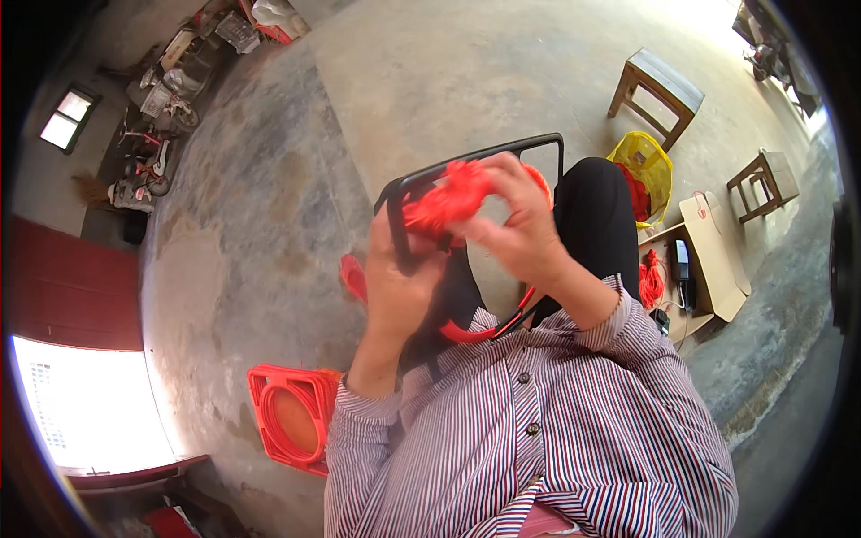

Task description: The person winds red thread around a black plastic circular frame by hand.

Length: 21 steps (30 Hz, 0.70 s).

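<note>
In front of my lap is a black frame (529, 143) with rounded corners. My left hand (404, 291) is closed around its near left side. My right hand (523, 224), slightly blurred, has its thumb and fingers closed on a bright red bundle of cord or ribbon (457, 193) against the frame; its exact material is smeared by motion. Below the hands a red curved band (462, 334) with a black end crosses my lap. Another red rounded piece (354, 276) sticks out left of my left wrist.
On the floor at lower left stands a red square frame (260, 394) wound with red cord. To my right are a yellow bag (662, 166) with red contents and an open cardboard box (717, 260) holding red cord (652, 282) and a black device (682, 260). Two stools (664, 81) stand beyond.
</note>
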### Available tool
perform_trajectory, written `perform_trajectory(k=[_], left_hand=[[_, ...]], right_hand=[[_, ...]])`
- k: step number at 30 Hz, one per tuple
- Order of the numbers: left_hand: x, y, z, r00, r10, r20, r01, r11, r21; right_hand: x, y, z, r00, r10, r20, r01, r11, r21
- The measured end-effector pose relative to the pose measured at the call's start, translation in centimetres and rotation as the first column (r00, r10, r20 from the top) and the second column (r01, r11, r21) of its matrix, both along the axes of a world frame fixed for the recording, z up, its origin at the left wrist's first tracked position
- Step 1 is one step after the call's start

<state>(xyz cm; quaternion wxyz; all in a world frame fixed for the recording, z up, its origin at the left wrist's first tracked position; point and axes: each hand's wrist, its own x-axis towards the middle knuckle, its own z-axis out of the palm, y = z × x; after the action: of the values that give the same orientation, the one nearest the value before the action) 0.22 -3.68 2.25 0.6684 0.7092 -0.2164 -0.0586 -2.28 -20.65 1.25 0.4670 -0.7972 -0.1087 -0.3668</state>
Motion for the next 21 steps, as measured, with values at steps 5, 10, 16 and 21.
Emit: perform_trajectory(k=[5, 10, 16, 21], left_hand=[[0.5, 1.1, 0.0, 0.993, -0.093, -0.075, 0.092, 0.996, -0.014], [0.7, 0.3, -1.0, 0.977, -0.102, -0.185, 0.101, 0.995, -0.014], [0.7, 0.9, -1.4, 0.999, 0.018, -0.038, -0.015, 0.998, 0.054], [3.1, 3.4, -5.4, 0.984, 0.163, 0.071, -0.161, 0.986, -0.037]], right_hand=[[-0.2, -1.1, -0.2, 0.999, 0.039, -0.035, -0.031, 0.975, 0.221], [0.7, -0.5, 0.6, 0.973, -0.097, 0.208, 0.172, 0.91, -0.377], [0.6, -2.1, 0.5, 0.988, -0.113, 0.103, 0.125, 0.986, -0.112], [-1.5, -4.4, 2.3, 0.834, 0.448, 0.323, -0.443, 0.195, 0.875]])
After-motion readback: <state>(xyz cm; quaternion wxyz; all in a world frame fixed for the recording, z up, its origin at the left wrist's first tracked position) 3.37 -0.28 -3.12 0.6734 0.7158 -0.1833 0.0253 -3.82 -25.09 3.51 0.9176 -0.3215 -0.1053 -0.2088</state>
